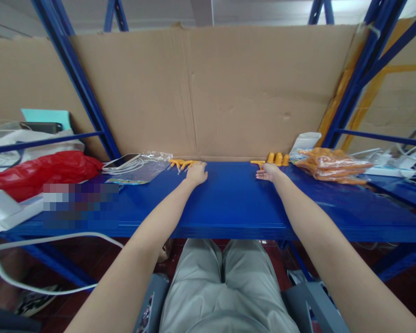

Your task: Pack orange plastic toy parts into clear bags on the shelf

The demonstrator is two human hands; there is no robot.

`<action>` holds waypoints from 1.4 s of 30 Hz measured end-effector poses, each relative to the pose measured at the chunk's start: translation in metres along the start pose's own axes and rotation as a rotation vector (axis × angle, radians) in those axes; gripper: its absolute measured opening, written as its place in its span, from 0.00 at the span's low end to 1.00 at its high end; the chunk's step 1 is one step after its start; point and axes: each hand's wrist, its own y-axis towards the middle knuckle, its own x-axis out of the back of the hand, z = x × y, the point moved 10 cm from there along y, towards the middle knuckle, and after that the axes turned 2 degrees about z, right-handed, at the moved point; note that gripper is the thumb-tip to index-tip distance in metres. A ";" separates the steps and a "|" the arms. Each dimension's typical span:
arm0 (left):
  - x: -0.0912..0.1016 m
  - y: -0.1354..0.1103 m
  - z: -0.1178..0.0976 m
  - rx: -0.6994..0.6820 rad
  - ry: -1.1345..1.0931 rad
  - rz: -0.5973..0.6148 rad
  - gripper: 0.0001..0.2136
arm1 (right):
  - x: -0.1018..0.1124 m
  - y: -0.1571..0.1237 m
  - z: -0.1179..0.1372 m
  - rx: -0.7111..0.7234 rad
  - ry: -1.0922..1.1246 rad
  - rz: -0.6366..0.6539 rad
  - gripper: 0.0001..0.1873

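Note:
Both my arms reach across a blue metal shelf point(229, 203) toward a cardboard backing. My left hand point(196, 173) rests palm down at the back of the shelf, and orange covers point(180, 163) sit on its stretched fingers. My right hand point(268, 172) lies flat near the back too, fingers extended, with orange finger covers point(278, 159) on the fingertips. Neither hand grips anything that I can make out.
A clear bag of orange pieces point(333, 164) lies right of my right hand, with a small white pouch point(305, 141) behind it. Left of my left hand lie a clear plastic bag point(149, 162), a phone with white cable point(121, 162) and a red bag point(41, 173).

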 end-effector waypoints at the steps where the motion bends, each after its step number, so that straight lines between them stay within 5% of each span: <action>1: 0.001 0.000 0.010 0.054 0.012 -0.005 0.20 | 0.001 0.001 0.001 0.019 -0.035 -0.026 0.14; 5: -0.010 0.002 0.056 0.260 0.027 0.043 0.21 | 0.003 0.005 0.017 0.198 -0.344 -0.126 0.20; 10: -0.028 0.015 0.068 0.191 0.055 0.109 0.17 | -0.008 0.013 0.029 0.350 -0.708 -0.127 0.17; 22: -0.018 0.014 -0.007 -0.256 -0.258 0.131 0.13 | -0.019 0.006 0.033 0.409 -0.887 -0.084 0.13; 32: -0.028 0.012 -0.023 -0.351 -0.174 0.128 0.20 | -0.027 0.003 0.036 0.459 -0.867 -0.067 0.15; 42: -0.033 0.004 -0.045 -0.326 -0.079 0.173 0.23 | -0.084 -0.036 0.041 0.695 -1.061 0.150 0.10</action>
